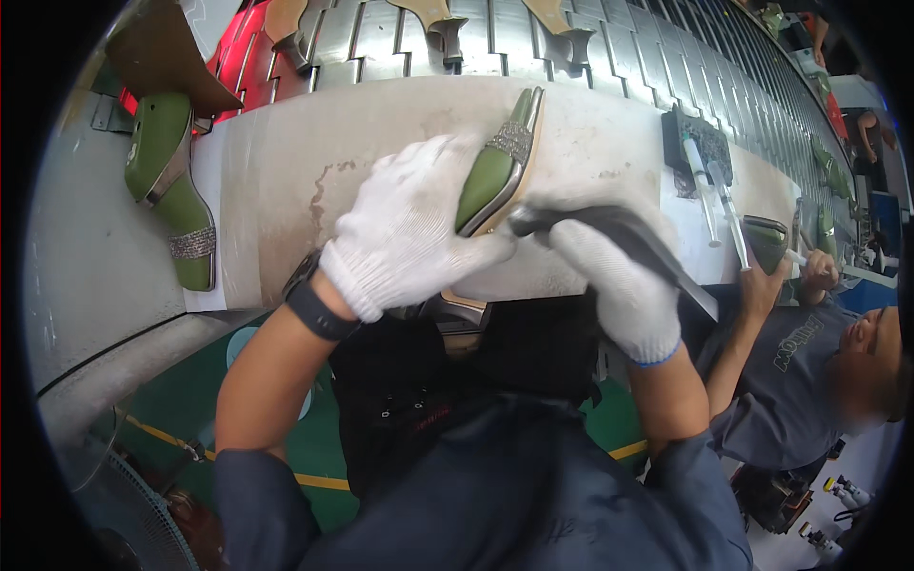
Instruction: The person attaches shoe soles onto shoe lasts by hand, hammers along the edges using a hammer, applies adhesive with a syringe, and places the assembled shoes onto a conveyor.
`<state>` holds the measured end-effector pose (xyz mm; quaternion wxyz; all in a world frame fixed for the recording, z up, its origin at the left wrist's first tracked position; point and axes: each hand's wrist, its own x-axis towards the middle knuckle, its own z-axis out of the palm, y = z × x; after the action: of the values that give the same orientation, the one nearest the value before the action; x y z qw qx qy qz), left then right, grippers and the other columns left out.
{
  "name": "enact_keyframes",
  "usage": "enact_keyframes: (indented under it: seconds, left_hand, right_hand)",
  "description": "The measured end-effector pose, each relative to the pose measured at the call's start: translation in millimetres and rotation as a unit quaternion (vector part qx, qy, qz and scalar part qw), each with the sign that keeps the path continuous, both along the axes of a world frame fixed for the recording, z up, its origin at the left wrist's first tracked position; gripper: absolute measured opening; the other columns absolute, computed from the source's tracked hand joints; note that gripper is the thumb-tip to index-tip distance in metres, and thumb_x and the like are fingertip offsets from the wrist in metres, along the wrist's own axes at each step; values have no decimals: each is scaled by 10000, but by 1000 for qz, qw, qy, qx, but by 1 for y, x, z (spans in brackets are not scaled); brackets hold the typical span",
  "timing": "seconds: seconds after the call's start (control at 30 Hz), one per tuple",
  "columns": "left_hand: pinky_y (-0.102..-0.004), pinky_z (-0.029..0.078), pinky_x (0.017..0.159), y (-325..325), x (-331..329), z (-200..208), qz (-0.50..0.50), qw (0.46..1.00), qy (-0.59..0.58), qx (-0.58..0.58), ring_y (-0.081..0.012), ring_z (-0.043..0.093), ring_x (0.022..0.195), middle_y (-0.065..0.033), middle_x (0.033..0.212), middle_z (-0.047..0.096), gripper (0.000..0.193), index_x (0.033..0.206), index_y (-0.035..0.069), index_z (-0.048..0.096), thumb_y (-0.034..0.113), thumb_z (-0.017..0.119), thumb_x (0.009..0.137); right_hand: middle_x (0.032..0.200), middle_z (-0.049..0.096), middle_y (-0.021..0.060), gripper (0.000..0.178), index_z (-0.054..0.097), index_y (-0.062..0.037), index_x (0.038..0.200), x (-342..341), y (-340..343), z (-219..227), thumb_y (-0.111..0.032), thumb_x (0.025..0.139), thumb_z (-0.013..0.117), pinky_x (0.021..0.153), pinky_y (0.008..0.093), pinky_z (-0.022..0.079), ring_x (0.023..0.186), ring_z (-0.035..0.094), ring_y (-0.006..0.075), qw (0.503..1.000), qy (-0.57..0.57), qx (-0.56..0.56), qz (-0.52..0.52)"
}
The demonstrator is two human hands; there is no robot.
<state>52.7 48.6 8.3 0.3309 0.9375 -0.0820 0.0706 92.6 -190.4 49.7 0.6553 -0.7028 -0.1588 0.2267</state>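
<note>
A green shoe [492, 176] with a glittery strap and metallic edging lies on the pale bench pad, its sole edge facing right. My left hand [405, 219], in a white knitted glove, is closed around its near end. In my right hand [619, 276], also gloved, is a dark grey metal hammer [614, 226]. Its small rounded face is close to the near end of the shoe; its long flat end slants down to the right. The hammer's handle is hidden by my fingers. I cannot tell whether the hammer touches the shoe.
Another green shoe [181, 190] stands at the far left beside a brown sheet [157, 52]. Beyond the bench, a slatted metal conveyor [371, 43] carries several tan shoe forms. Two syringes [703, 186] lie by a dark block at right. A co-worker [790, 381] holds a green shoe there.
</note>
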Motion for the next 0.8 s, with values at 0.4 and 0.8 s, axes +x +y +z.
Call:
enact_keyframes:
  seconds: [0.4, 0.8]
  left_hand:
    - [-518, 596, 951, -13, 36, 6, 6, 993, 69, -95, -481, 734, 1051, -248, 1111, 759, 502, 1307, 10, 691, 241, 808, 878]
    - [-525, 605, 1007, -9, 29, -7, 18, 998, 12, -58, -488, 747, 1120, -283, 1219, 747, 816, 1544, -16, 586, 274, 840, 824]
  right_hand:
    - [1207, 806, 188, 244, 731, 73, 1248, 42, 6, -6, 44, 1007, 709, 1038, 395, 619, 1123, 790, 268, 967, -223, -119, 22]
    - [1283, 773, 302, 468, 677, 167, 1338, 44, 5, -27, -194, 1051, 600, 1116, 478, 593, 1235, 759, 386, 995, 77, 56, -38]
